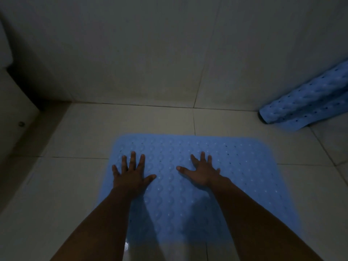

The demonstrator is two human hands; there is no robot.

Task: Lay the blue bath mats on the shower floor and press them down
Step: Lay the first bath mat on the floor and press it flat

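A blue bath mat with rows of small holes and bumps lies flat on the tiled shower floor. My left hand presses on the mat's left part with fingers spread and straight. My right hand lies flat on the mat's middle, fingers spread the same way. A second blue mat is rolled or folded at the right, leaning where the floor meets the wall.
Pale tiled walls close the space at the back and right. At the left stands a white fixture with a small bolt at its base and a dark gap behind it. The light is dim.
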